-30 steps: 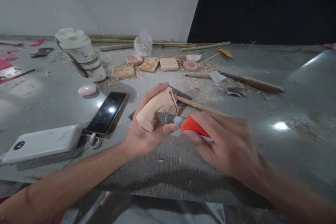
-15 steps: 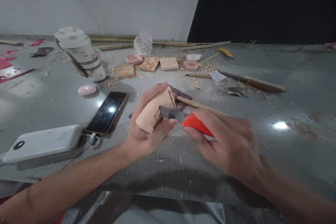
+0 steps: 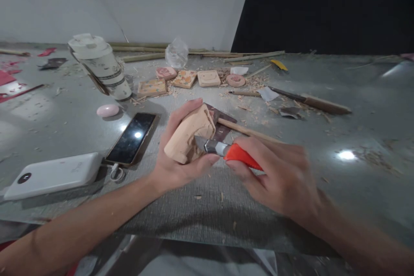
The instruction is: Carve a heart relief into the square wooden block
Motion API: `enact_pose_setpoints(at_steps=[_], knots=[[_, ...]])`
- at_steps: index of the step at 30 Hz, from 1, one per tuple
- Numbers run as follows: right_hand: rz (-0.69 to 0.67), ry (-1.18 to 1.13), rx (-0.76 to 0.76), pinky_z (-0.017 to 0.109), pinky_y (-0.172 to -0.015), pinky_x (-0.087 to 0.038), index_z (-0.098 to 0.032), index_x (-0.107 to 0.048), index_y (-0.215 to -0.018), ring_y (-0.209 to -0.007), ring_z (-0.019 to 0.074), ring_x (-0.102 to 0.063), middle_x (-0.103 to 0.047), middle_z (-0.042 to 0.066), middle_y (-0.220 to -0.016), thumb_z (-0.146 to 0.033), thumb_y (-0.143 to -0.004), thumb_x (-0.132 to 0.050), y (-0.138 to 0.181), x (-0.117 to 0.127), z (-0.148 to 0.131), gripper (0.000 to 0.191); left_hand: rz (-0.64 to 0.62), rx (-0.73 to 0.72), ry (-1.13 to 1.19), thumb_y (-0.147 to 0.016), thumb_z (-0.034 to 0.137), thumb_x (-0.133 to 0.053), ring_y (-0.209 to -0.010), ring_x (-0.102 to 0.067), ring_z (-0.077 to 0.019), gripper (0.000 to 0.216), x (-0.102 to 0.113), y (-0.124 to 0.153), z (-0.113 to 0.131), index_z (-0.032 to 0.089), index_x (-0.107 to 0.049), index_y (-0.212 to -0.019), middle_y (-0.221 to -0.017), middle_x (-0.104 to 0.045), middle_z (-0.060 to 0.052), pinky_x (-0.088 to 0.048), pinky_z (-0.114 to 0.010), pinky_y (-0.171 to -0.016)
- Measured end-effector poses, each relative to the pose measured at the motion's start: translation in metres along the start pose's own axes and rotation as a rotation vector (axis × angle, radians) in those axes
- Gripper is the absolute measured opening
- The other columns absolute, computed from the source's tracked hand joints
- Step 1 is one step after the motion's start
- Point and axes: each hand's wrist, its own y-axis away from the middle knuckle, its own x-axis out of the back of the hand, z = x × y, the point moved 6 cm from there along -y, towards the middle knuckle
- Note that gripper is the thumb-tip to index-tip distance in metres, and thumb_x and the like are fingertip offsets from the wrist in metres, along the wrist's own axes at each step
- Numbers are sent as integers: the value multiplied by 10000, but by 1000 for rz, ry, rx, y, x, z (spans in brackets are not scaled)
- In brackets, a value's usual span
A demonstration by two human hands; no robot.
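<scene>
My left hand (image 3: pixel 176 164) is wrapped round a pale carved wooden block (image 3: pixel 189 133), held just above the grey table (image 3: pixel 355 108). My right hand (image 3: pixel 278 177) grips a utility knife with an orange handle (image 3: pixel 241 156). Its steel blade (image 3: pixel 207 144) lies against the lower right side of the block, beside my left thumb. Wood shavings lie on the table under both hands.
A phone (image 3: pixel 131 138) plugged into a white power bank (image 3: pixel 53 175) lies at the left. A pink oval object (image 3: pixel 107 110) and a tilted paper cup (image 3: pixel 98 67) stand behind them. Small wooden tiles (image 3: pixel 184 79), bamboo sticks (image 3: pixel 252 57) and a long wooden-handled tool (image 3: pixel 310 101) lie farther back.
The knife blade has shifted slightly along the block's lower edge, up and then back down. The block has turned a little in my left hand.
</scene>
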Motion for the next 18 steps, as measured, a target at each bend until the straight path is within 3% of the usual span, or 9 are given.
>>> enact_pose_setpoints(at_steps=[5,13,18], knots=[[-9,-9,17,314,-559,-421,-170,-659,-1040,-604,141,-627,-719,-12,-769,-313,-1119,-623,-1,-1,-1,168,7,-46,-36,-804,422,-1003,-1243,-714,-310,886,2,0,-2,338,-595,-1587,-1397,-727,-100,-642,-491,-1082],[-20,-23,26,314,-562,-406,-199,-625,-978,-589,138,-597,-690,-20,-739,-339,-1144,-587,-2,-2,-2,220,-18,-79,-82,-818,436,-1000,-1224,-722,-353,910,1,0,1,328,-553,-1604,-1375,-704,-125,-631,-585,-1077],[-9,-9,36,315,-570,-409,-187,-637,-1022,-595,140,-590,-682,-19,-742,-340,-1146,-585,0,-2,-2,203,-35,-32,-13,-805,423,-1016,-1238,-719,-361,912,-1,0,-1,405,-564,-1597,-1384,-719,-96,-633,-612,-1091]])
